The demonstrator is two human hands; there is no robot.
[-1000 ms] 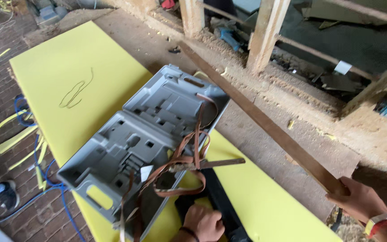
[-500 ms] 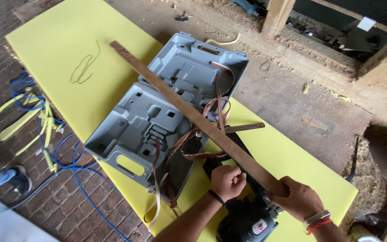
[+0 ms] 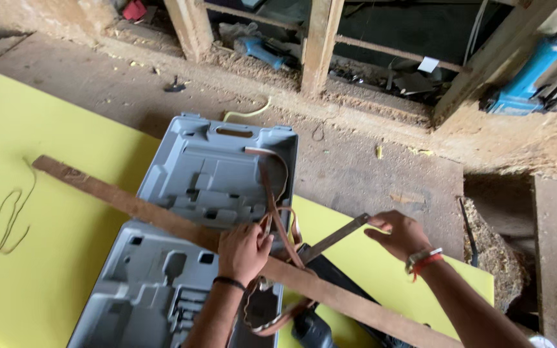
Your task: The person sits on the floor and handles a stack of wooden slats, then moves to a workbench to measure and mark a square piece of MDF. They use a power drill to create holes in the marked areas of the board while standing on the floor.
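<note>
Plank [image 3: 130,207]: lay slantwise over the open grey case [image 3: 182,258] — could tip off if the grip slackened.
Left hand [image 3: 243,250]: closed on plank.
Right hand [image 3: 400,233]: pinching metal strip [image 3: 333,237] — might slip.

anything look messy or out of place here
Yes. A long wooden strip lies slantwise across the open grey tool case, pinned by the left hand. Brown straps tangle loosely over the case, and sawdust is heaped beside the yellow board.
</note>
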